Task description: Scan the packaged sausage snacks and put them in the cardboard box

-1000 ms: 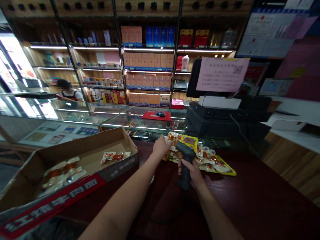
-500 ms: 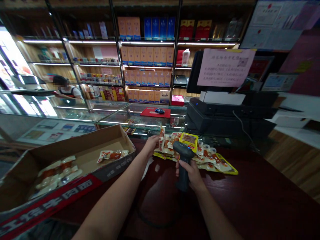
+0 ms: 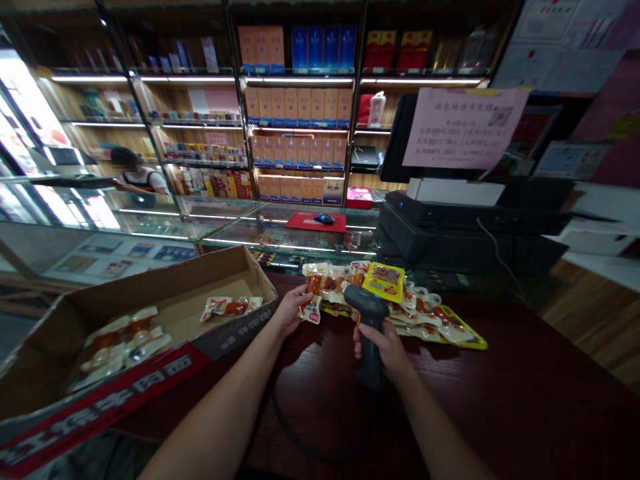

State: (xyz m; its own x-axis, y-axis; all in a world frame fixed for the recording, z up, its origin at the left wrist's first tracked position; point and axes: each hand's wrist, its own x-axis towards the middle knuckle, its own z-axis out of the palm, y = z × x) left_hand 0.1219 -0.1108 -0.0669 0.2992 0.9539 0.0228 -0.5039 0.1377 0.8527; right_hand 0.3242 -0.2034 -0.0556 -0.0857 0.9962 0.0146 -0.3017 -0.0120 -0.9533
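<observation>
My left hand (image 3: pixel 293 310) is closed on the edge of a vacuum-packed snack (image 3: pixel 313 287), a clear-and-white packet with reddish-brown food inside, held up off the table. My right hand (image 3: pixel 383 343) grips the handle of a dark barcode scanner (image 3: pixel 370 320), its head pointing away from me toward the packets. Behind the scanner lies a pile of similar snack packets (image 3: pixel 420 310), with a yellow packet (image 3: pixel 384 281) on top. The scanner's cable (image 3: pixel 295 433) curves over the dark red table (image 3: pixel 450 413).
An open cardboard box (image 3: pixel 240 347) with several snack packets inside stands at the left. A monitor (image 3: pixel 400 140) with a pink notice sits behind the pile at right. A mouse (image 3: pixel 323 219) lies on a red mat on the glass counter. A person (image 3: pixel 145 180) sits far left.
My left hand has drawn slightly back with the packet, turning its face toward me; it now shows broadside. The scanner stays in my right hand. The view has shifted slightly.
</observation>
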